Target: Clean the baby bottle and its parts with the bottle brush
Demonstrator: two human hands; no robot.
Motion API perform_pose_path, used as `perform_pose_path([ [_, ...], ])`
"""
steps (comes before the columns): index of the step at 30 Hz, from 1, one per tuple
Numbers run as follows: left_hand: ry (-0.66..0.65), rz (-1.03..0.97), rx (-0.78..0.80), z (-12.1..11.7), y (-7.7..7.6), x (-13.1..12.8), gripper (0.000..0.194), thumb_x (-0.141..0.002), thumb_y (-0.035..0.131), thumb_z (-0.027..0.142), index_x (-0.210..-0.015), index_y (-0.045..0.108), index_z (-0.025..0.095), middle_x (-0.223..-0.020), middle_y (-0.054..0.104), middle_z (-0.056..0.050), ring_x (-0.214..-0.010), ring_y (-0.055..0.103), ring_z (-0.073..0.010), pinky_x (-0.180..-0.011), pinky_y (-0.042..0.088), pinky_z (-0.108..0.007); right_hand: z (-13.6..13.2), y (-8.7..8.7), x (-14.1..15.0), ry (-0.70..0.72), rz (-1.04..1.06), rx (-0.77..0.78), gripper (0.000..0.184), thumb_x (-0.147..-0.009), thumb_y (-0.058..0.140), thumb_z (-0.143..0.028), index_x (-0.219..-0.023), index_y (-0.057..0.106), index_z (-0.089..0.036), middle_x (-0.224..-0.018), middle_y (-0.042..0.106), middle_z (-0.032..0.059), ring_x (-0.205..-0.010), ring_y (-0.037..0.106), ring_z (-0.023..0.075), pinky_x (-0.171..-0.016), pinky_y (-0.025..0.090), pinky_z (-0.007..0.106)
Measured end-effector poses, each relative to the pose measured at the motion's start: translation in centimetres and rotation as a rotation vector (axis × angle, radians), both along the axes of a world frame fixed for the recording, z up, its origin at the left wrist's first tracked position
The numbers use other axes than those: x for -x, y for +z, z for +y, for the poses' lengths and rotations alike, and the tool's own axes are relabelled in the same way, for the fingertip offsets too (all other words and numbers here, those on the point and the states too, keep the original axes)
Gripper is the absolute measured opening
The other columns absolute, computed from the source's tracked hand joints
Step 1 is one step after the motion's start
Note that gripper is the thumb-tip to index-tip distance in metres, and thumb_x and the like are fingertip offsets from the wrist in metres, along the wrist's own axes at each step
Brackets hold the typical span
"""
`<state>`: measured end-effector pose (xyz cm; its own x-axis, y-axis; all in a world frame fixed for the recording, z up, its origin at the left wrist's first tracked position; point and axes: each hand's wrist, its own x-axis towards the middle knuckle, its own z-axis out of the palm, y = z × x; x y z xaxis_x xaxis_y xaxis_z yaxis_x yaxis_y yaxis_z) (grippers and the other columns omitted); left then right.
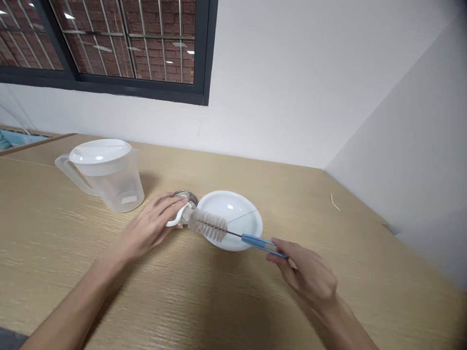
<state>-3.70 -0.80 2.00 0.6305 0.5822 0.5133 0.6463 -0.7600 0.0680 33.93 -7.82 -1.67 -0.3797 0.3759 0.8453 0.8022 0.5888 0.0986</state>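
Note:
My right hand pinches the blue handle of a bottle brush, whose white bristles lie over the left rim of a white bowl. My left hand is wrapped over a small clear bottle or cup with a white handle lying on its side; the brush tip sits at its mouth. A round metal lid rests just behind the fingers of my left hand.
A clear plastic jug with a white lid stands at the left on the wooden table. A white wall runs behind and to the right. A thin stick lies at the far right.

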Motion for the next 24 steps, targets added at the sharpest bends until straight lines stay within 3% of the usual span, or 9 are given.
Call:
perform_pose_path([
  [2, 0.001, 0.024, 0.012, -0.2, 0.0, -0.2, 0.059, -0.097, 0.05, 0.014, -0.152, 0.035, 0.025, -0.148, 0.052, -0.011, -0.138, 0.043, -0.0309, -0.11, 0.044, -0.053, 0.0, 0.1, 0.2, 0.008, 0.061, 0.079, 0.011, -0.099, 0.054, -0.025, -0.099, 0.064, -0.022, -0.065, 0.069, -0.0012, -0.05, 0.063, 0.0118, -0.053, 0.05, 0.024],
  [5, 0.004, 0.043, 0.015, -0.2, -0.1, -0.2, 0.059, -0.097, 0.048, 0.011, -0.152, 0.036, 0.025, -0.147, 0.053, -0.012, -0.139, 0.042, -0.0312, -0.109, 0.045, -0.054, 0.3, 0.3, 0.7, 0.017, 0.141, 0.219, 0.028, -0.103, 0.043, -0.027, -0.082, 0.06, -0.021, -0.051, 0.054, -0.0051, -0.039, 0.05, 0.0082, -0.043, 0.041, 0.021],
  [8, 0.009, 0.04, -0.011, 0.2, -0.4, 0.1, 0.057, -0.098, 0.05, 0.016, -0.152, 0.035, 0.025, -0.145, 0.055, -0.012, -0.137, 0.044, -0.0313, -0.108, 0.046, -0.053, 0.6, 0.3, 1.2, 0.05, 0.166, 0.323, 0.015, -0.101, 0.048, -0.028, -0.101, 0.061, -0.02, -0.065, 0.063, -0.0028, -0.047, 0.055, 0.0091, -0.047, 0.045, 0.02],
  [10, 0.011, 0.04, -0.027, 0.5, -0.6, 0.5, 0.058, -0.098, 0.05, 0.017, -0.153, 0.034, 0.025, -0.145, 0.054, -0.012, -0.136, 0.044, -0.0315, -0.108, 0.046, -0.053, 0.8, 0.0, 1.3, 0.065, 0.172, 0.315, 0.024, -0.097, 0.057, -0.027, -0.12, 0.054, -0.021, -0.079, 0.068, -0.0002, -0.056, 0.061, 0.0108, -0.052, 0.05, 0.022],
  [13, 0.028, 0.07, -0.034, 0.9, -0.9, 1.0, 0.06, -0.097, 0.048, 0.016, -0.154, 0.03, 0.025, -0.146, 0.053, -0.013, -0.136, 0.044, -0.0325, -0.11, 0.044, -0.056, 1.0, -0.4, 0.7, 0.085, 0.096, 0.237, 0.037, -0.093, 0.06, -0.014, -0.127, 0.051, -0.024, -0.091, 0.071, 0.002, -0.071, 0.068, 0.0129, -0.061, 0.054, 0.023],
  [17, 0.095, 0.121, -0.097, 1.0, -1.1, 1.1, 0.06, -0.097, 0.046, 0.015, -0.154, 0.029, 0.025, -0.143, 0.056, -0.014, -0.134, 0.046, -0.0346, -0.115, 0.02, -0.073, 0.8, -0.8, -0.5, 0.053, -0.024, 0.141, 0.039, -0.093, 0.055, -0.008, -0.128, 0.057, -0.025, -0.1, 0.074, 0.0044, -0.08, 0.071, 0.0138, -0.069, 0.055, 0.023],
  [19, 0.104, 0.129, -0.149, 1.0, -1.1, 1.0, 0.059, -0.097, 0.048, 0.016, -0.153, 0.031, 0.024, -0.14, 0.058, -0.014, -0.131, 0.048, -0.0344, -0.116, 0.012, -0.075, 0.7, -0.6, -0.7, 0.017, -0.036, 0.103, 0.035, -0.093, 0.058, -0.01, -0.125, 0.06, -0.024, -0.097, 0.076, 0.0034, -0.078, 0.072, 0.0133, -0.069, 0.055, 0.022],
  [21, 0.066, 0.134, -0.172, 1.1, -0.9, 0.7, 0.058, -0.097, 0.05, 0.016, -0.152, 0.033, 0.022, -0.138, 0.059, -0.014, -0.129, 0.05, -0.0326, -0.118, 0.017, -0.07, 0.5, -0.1, -0.5, -0.005, -0.028, 0.084, 0.027, -0.093, 0.061, -0.013, -0.118, 0.063, -0.022, -0.093, 0.077, 0.0025, -0.074, 0.073, 0.0128, -0.068, 0.054, 0.021],
  [24, -0.009, 0.107, -0.151, 1.0, -0.6, 0.4, 0.059, -0.095, 0.052, 0.013, -0.151, 0.035, 0.02, -0.138, 0.058, -0.014, -0.129, 0.05, -0.0298, -0.114, 0.037, -0.055, 0.4, 0.9, 0.2, 0.009, 0.021, 0.102, 0.013, -0.096, 0.058, -0.021, -0.108, 0.064, -0.019, -0.082, 0.075, 0.0018, -0.064, 0.069, 0.0116, -0.061, 0.051, 0.021],
])
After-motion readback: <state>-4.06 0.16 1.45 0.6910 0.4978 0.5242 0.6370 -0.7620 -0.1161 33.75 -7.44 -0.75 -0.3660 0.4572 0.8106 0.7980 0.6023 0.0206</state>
